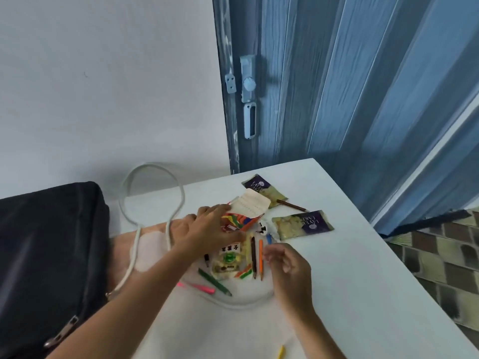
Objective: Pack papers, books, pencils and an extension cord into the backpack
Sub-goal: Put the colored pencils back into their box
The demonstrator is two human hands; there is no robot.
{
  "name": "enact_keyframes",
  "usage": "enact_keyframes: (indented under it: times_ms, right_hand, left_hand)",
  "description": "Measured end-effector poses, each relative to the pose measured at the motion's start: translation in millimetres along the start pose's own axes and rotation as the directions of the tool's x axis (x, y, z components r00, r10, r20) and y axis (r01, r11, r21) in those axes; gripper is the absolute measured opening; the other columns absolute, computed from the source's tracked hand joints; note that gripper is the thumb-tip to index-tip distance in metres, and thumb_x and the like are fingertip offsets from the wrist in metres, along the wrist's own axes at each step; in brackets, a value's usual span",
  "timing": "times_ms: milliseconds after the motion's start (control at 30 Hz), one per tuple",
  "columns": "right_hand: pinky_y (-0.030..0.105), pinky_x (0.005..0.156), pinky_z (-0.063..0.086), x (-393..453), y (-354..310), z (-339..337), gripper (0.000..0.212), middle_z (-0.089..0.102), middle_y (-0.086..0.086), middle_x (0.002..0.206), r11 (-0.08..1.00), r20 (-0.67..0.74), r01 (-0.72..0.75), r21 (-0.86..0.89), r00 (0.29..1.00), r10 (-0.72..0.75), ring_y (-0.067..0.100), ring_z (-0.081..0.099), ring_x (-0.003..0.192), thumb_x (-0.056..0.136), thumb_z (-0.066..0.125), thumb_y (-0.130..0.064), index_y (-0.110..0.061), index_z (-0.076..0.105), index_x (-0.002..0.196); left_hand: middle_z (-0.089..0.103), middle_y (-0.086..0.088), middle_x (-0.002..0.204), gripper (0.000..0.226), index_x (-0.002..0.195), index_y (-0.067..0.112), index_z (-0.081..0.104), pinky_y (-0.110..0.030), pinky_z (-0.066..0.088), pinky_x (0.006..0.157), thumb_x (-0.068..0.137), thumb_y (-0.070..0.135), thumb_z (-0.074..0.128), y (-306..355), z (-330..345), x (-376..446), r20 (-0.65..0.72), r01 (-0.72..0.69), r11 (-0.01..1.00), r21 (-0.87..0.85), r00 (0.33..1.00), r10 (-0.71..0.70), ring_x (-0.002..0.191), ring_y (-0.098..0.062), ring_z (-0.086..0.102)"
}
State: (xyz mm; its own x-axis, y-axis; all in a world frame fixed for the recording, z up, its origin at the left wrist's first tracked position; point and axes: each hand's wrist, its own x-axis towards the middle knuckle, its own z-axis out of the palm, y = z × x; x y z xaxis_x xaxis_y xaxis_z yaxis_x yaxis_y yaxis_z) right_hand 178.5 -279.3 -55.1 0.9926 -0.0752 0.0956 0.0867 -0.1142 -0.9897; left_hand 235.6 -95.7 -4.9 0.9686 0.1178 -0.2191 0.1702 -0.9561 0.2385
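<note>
A black backpack [46, 255] lies at the left on the white table [350, 294]. A white extension cord [153, 177] loops from beside it round a pile of things. My left hand [207, 229] reaches over the pile and grips a small colourful booklet [242, 221] whose white page [250, 203] tilts up. My right hand [287, 265] hovers with loosely curled fingers, its fingertips right beside an orange pencil [261, 257] and a brown pencil [253, 257]. A green pencil [213, 282] and a pink pen [199, 287] lie near the cord.
Two dark-and-yellow snack packets [264, 190] [303, 224] and another brown pencil [291, 205] lie at the far side. A snack pack with a green circle [228, 260] sits in the pile. A yellow pencil [281, 352] lies at the near edge. A blue folding door [337, 86] stands behind.
</note>
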Motion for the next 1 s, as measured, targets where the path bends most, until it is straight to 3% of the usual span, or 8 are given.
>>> enact_keyframes:
  times_ms: [100, 167, 333, 500, 633, 767, 900, 1000]
  right_hand:
    - [0.018, 0.072, 0.054, 5, 3, -1, 0.012, 0.072, -0.011, 0.080, 1.000, -0.002, 0.025, 0.005, 1.000, -0.025, 0.006, 0.068, 0.079, 0.084, 0.059, -0.012, -0.017, 0.070, 0.084]
    - [0.017, 0.070, 0.053, 5, 6, -2, 0.017, 0.071, -0.010, 0.080, 0.999, 0.014, 0.042, -0.004, 0.999, -0.042, 0.006, 0.068, 0.079, 0.087, 0.060, -0.003, -0.016, 0.070, 0.085]
    - [0.019, 0.069, 0.055, 3, 10, -2, 0.014, 0.071, -0.007, 0.082, 0.989, 0.005, 0.141, -0.052, 0.990, -0.141, 0.004, 0.067, 0.080, 0.088, 0.059, -0.005, -0.014, 0.069, 0.089]
    - [0.021, 0.071, 0.057, -1, 9, -2, 0.017, 0.070, -0.009, 0.094, 0.974, -0.030, 0.223, -0.033, 0.974, -0.224, 0.002, 0.066, 0.089, 0.091, 0.054, -0.014, -0.020, 0.066, 0.102]
    - [0.020, 0.073, 0.055, -14, -10, 7, 0.026, 0.072, -0.010, 0.097, 0.976, 0.154, 0.025, 0.215, 0.986, -0.060, 0.007, 0.068, 0.094, 0.092, 0.058, -0.010, -0.026, 0.058, 0.113]
    - [0.026, 0.072, 0.057, -21, -22, 16, 0.034, 0.073, 0.000, 0.100, 0.922, 0.389, -0.167, 0.349, 0.921, 0.020, 0.017, 0.071, 0.093, 0.084, 0.065, -0.018, -0.019, 0.054, 0.117]
    - [0.030, 0.072, 0.059, -16, -24, 20, 0.023, 0.073, 0.006, 0.093, 0.958, 0.407, -0.113, 0.263, 0.913, -0.004, 0.020, 0.071, 0.087, 0.085, 0.066, -0.010, -0.022, 0.062, 0.104]
    - [0.026, 0.068, 0.057, -5, -28, 21, 0.027, 0.073, 0.006, 0.088, 0.967, 0.457, -0.133, 0.218, 0.889, 0.019, 0.017, 0.071, 0.083, 0.087, 0.064, 0.002, -0.022, 0.064, 0.099]
  left_hand:
    - [0.047, 0.002, 0.139, 0.093, 0.137, 0.050, 0.028, -0.045, 0.039, 0.099, 0.057, 0.091, 0.050, -5, 6, 5, -0.076, 0.055, 0.998, -0.018, 0.996, -0.056, 0.122, -0.028, 0.048]
    - [0.051, 0.004, 0.131, 0.093, 0.134, 0.049, 0.030, -0.044, 0.042, 0.095, 0.053, 0.089, 0.053, -6, 8, 5, -0.135, 0.035, 0.995, -0.098, 0.990, -0.048, 0.115, -0.025, 0.052]
    - [0.048, 0.012, 0.108, 0.092, 0.130, 0.031, 0.048, -0.046, 0.043, 0.096, 0.051, 0.076, 0.060, -4, 3, -22, -0.427, -0.192, 0.912, -0.362, 0.904, 0.020, 0.108, -0.018, 0.050]
    - [0.045, 0.012, 0.115, 0.087, 0.129, 0.030, 0.043, -0.028, 0.053, 0.088, 0.056, 0.053, 0.085, -5, 20, -64, -0.461, -0.218, 0.820, -0.530, 0.885, -0.063, 0.105, -0.001, 0.049]
    - [0.046, 0.007, 0.127, 0.093, 0.133, 0.031, 0.041, -0.032, 0.055, 0.089, 0.054, 0.055, 0.083, -13, 41, -96, -0.506, -0.239, 0.766, -0.597, 0.853, -0.129, 0.115, -0.011, 0.053]
    - [0.047, 0.006, 0.122, 0.101, 0.133, 0.029, 0.040, -0.006, 0.042, 0.087, 0.046, 0.059, 0.083, -11, 59, -131, -0.517, -0.200, 0.744, -0.638, 0.827, -0.222, 0.111, 0.001, 0.049]
    - [0.054, 0.002, 0.118, 0.103, 0.128, 0.033, 0.044, -0.023, 0.054, 0.079, 0.039, 0.062, 0.087, -13, 71, -150, -0.388, -0.148, 0.563, -0.813, 0.859, -0.335, 0.103, -0.010, 0.062]
    - [0.061, -0.011, 0.109, 0.061, 0.119, 0.029, 0.047, -0.030, 0.058, 0.066, 0.070, 0.028, 0.083, -12, 65, -150, -0.329, -0.230, 0.307, -0.923, 0.887, -0.324, 0.091, -0.024, 0.070]
